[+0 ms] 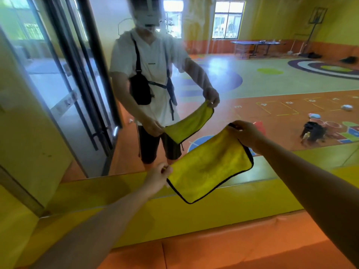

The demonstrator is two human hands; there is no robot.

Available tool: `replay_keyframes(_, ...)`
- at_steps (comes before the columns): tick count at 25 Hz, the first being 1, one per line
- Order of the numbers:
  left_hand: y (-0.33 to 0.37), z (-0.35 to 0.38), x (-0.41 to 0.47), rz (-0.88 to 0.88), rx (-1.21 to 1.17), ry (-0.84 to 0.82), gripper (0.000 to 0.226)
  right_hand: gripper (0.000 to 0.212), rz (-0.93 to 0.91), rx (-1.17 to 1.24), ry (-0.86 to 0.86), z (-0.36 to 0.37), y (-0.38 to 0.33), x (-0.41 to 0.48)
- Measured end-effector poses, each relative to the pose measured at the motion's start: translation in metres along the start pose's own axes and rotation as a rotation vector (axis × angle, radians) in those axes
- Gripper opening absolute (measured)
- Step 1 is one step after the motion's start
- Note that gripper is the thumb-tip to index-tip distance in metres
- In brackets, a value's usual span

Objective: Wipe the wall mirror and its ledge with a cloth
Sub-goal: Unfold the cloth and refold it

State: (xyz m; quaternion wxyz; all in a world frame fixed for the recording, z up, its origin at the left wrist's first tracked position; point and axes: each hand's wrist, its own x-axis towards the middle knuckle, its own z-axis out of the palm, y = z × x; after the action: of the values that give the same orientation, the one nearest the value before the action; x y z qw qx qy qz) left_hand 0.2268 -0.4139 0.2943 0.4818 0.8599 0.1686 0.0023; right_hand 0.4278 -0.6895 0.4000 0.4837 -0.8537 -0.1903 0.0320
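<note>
A yellow cloth [210, 166] with a dark hem is stretched flat between both hands, just in front of the wall mirror [272, 80]. My left hand [158, 177] pinches its lower left corner. My right hand [244, 133] pinches its upper right corner. The cloth hangs over the yellow ledge [97, 189] under the mirror and seems not to touch the glass. The mirror shows a person holding the same cloth.
An orange padded surface [233, 247] lies below the ledge, close to me. A metal frame [21, 197] and a cream wall panel bound the mirror on the left. The reflection shows a play hall with a table-tennis table and toys on the floor.
</note>
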Motion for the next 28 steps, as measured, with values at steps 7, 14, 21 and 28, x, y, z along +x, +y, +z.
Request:
replay_keyframes(7,0.076,-0.004,0.02,-0.145,-0.461,0.029,0.013,0.013,0.056,-0.055,-0.05,0.079,-0.005,-0.033)
replay_keyframes(14,0.105,0.008,0.018,-0.158,-0.606,0.09,0.014,0.013,0.07,0.258,-0.137,0.119,-0.033,-0.053)
replay_keyframes(21,0.111,0.002,0.022,-0.182,-0.751,0.132,0.009,0.02,-0.004,0.237,-0.196,0.109,-0.042,-0.055)
replay_keyframes(28,0.12,-0.033,0.015,-0.027,-0.47,0.096,0.024,0.015,-0.027,0.369,-0.186,0.078,-0.044,-0.049)
